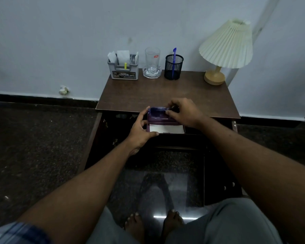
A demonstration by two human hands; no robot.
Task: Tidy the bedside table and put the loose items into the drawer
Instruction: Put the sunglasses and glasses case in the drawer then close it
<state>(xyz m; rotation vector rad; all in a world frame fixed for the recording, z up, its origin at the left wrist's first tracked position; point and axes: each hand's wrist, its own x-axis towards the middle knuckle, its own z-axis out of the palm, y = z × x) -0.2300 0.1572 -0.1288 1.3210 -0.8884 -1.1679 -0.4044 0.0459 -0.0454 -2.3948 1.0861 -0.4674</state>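
Note:
A small purple box (158, 118) with its hinged lid raised and a white sheet inside is held over the open drawer (194, 138), just in front of the brown bedside table (165, 92). My left hand (141, 131) grips the box's left end and base. My right hand (183, 111) pinches the top edge of the lid with thumb and fingers. The drawer's inside is dark and mostly hidden under the box and my hands.
Along the table's back edge stand a grey organiser with papers (124, 68), a glass on a coaster (152, 63), a black mesh cup with a blue pen (173, 67) and a lamp (224, 50). Crumpled paper (64, 90) lies by the wall. My bare feet (153, 224) rest on the floor.

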